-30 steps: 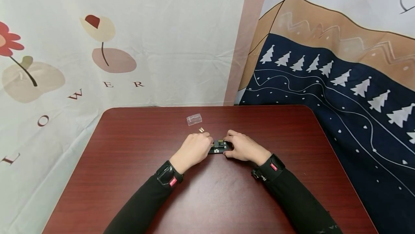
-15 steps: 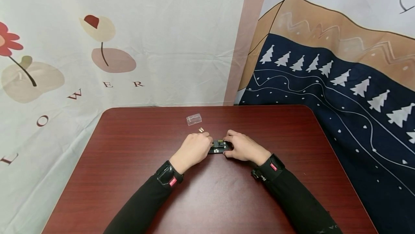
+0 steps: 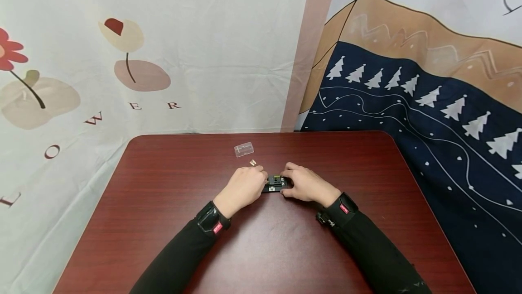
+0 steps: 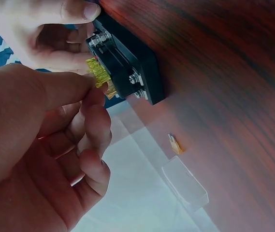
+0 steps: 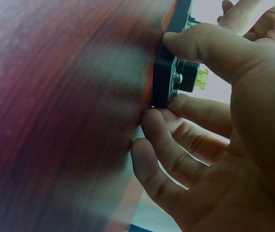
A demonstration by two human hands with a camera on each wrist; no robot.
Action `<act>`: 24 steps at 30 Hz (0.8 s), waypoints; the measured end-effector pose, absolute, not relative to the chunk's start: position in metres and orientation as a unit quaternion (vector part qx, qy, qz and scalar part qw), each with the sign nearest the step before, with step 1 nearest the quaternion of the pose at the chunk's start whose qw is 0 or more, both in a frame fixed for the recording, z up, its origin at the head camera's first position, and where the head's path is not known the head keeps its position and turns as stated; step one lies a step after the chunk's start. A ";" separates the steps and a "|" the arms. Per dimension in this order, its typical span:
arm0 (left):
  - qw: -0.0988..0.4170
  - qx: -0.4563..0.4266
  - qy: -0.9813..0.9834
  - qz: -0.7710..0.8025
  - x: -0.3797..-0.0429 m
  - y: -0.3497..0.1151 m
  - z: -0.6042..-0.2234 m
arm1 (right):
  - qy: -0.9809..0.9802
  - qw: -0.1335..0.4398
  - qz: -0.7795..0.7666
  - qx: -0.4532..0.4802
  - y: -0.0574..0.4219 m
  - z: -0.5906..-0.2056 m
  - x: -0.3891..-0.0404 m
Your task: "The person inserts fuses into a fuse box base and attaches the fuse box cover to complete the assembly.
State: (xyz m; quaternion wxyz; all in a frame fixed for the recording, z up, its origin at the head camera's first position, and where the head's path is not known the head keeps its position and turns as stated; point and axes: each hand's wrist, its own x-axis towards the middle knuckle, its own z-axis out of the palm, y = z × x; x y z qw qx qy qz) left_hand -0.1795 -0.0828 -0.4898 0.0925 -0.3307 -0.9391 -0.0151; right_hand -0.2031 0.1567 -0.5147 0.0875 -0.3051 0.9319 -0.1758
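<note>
A black fuse block (image 3: 274, 186) with metal screw terminals lies on the table between the hands. A yellow blade fuse (image 4: 97, 71) stands in its raised middle part, also seen in the right wrist view. My left hand (image 3: 244, 185) pinches an amber blade fuse (image 4: 111, 90) between thumb and index finger at the raised part, beside the yellow one; the fingertips partly hide it. My right hand (image 3: 307, 185) holds the block's right end, its thumb (image 5: 180, 43) on the near edge and its fingers at the end and far side.
Beyond the left hand, a loose amber blade fuse (image 3: 253, 163) lies on the reddish-brown table (image 3: 183, 162). Farther back is a small clear plastic box (image 3: 244, 149). Printed cloths (image 3: 228, 58) hang behind the table's far edge.
</note>
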 end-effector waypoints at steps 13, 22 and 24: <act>0.097 -0.334 -0.937 0.024 -0.176 -0.076 -0.486 | 0.930 0.079 -0.175 -0.315 0.160 -0.517 -0.203; 0.107 -0.324 -0.940 0.013 -0.173 -0.070 -0.487 | 0.929 0.081 -0.176 -0.315 0.163 -0.520 -0.202; 0.104 -0.321 -0.941 0.013 -0.172 -0.070 -0.487 | 0.929 0.080 -0.175 -0.316 0.164 -0.521 -0.201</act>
